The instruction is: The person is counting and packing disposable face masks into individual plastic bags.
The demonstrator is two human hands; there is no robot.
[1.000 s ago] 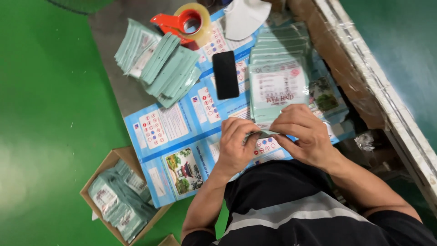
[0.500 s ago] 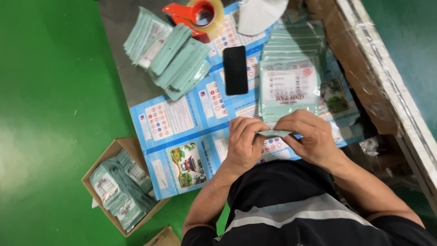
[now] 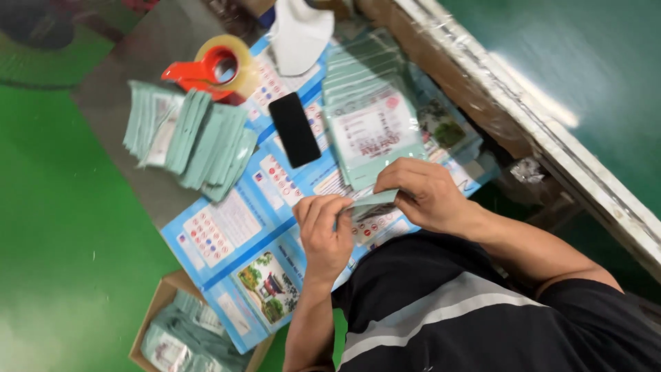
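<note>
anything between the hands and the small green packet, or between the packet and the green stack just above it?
Nothing visible. The left hand and right hand both already pinch the small green packet between them. The green stack lies just beyond it on the blue printed sheets, with no object in the gap.

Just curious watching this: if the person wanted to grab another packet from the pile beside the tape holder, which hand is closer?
Probably the left hand. It lies on the same side as the pile of pale green packets, while the right hand sits farther off, toward the other stack. Both hands hold one small packet.
</note>
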